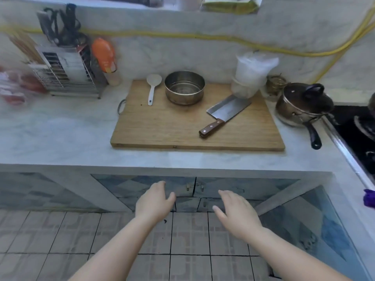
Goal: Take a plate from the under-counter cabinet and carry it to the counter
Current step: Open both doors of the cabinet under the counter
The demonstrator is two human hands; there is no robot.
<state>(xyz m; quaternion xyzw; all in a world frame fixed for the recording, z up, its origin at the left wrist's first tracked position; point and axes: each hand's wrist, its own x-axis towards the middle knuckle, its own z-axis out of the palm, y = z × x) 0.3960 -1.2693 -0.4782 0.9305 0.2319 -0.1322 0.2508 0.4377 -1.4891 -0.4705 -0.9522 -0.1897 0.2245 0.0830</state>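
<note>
The under-counter cabinet has two blue patterned doors, both closed, with small latches where they meet in the middle. No plate shows anywhere. My left hand reaches out in front of the left door, fingers apart, holding nothing. My right hand is stretched toward the right door, also empty with fingers spread. The pale marble counter runs above the doors.
A wooden cutting board on the counter carries a steel pot, a white rice paddle and a cleaver. A lidded saucepan stands beside a black stove. A utensil rack sits at the left.
</note>
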